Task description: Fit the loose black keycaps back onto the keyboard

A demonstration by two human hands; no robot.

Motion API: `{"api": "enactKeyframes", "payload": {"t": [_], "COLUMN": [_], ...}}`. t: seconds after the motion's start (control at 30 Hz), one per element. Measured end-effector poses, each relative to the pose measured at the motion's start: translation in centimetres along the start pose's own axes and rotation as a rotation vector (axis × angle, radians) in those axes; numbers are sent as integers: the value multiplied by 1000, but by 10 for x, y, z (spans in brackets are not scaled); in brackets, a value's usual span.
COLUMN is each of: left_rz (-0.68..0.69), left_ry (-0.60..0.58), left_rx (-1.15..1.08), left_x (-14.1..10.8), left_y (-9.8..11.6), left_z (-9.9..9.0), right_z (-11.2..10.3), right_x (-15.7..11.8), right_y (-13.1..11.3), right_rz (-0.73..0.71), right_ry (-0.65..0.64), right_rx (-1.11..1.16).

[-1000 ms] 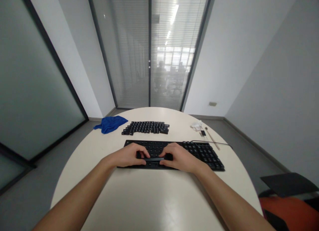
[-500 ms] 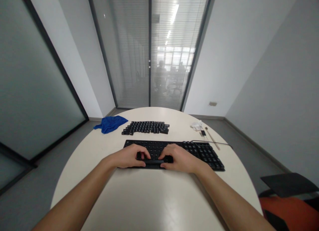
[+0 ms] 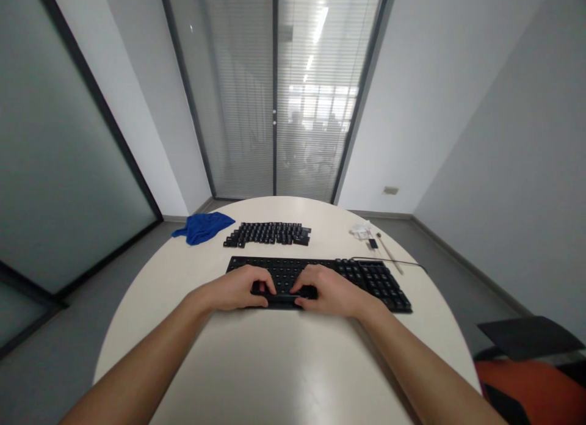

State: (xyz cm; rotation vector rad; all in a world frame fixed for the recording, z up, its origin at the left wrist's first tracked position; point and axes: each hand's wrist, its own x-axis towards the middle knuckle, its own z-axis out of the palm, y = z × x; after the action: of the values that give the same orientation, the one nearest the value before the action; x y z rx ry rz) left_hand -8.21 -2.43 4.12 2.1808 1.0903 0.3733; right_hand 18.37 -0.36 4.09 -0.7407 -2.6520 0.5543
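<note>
A black keyboard lies across the table, its main section stripped of most keycaps while the right part still has its keys. Over its front edge, my left hand and my right hand pinch the two ends of a long black key, thumbs in front and fingers behind. The long key lies at the keyboard's front row; whether it is seated cannot be made out. Behind the keyboard, removed black keycaps stand in rows.
On the round white table, a blue cloth lies at the back left. At the back right are crumpled white paper, a small black piece, a thin stick and a cable. A red chair stands at the right.
The long black key sits slightly lower against the keyboard between my hands. Both hands keep nearly the same position and grip.
</note>
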Motion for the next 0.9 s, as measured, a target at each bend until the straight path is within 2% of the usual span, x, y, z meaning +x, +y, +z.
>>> {"api": "enactKeyframes", "payload": {"t": [0.37, 0.6, 0.77, 0.9], "left_rz": [28, 149, 96, -29], "left_ry": [0, -23, -37, -27], "left_rx": [88, 18, -56, -36], "left_x": [0, -3, -3, -4], "left_y": [1, 2, -1, -1], "left_z": [0, -5, -7, -9], "right_z": [1, 1, 1, 1], "right_x": [0, 0, 0, 1], "right_y": [-1, 1, 0, -2], "right_rz": [-17, -37, -36, -38], "right_ry": [-18, -24, -33, -38], "right_rx": [27, 30, 20, 0]}}
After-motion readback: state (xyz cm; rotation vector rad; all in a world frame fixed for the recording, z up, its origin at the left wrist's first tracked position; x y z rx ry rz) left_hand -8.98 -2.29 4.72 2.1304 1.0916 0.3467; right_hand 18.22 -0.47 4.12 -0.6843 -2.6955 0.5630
